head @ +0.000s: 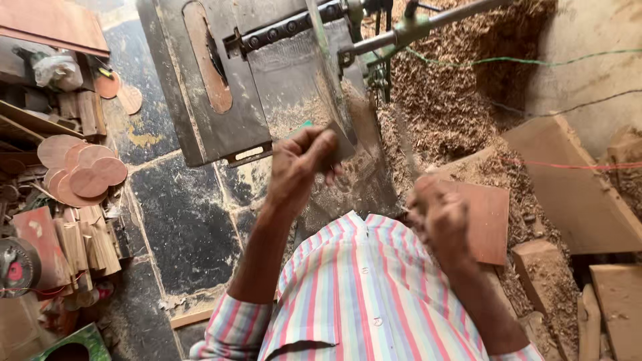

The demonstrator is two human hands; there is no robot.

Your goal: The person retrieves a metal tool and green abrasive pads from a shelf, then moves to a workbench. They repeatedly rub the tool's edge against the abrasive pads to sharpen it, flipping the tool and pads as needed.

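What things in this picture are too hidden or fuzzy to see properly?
- Head view: the right hand is motion-blurred, so its grip cannot be told.
- The small dark flat piece in the left hand is mostly covered by fingers.
- The grey metal saw table is cut off by the top edge.
- The floor at right lies under the sawdust heap.

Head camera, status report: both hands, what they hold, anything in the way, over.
Left hand raised, pinching a small dark flat piece at the saw table. Right hand blurred, closed; contents unclear. Sawdust heap beyond, wooden discs stacked left.
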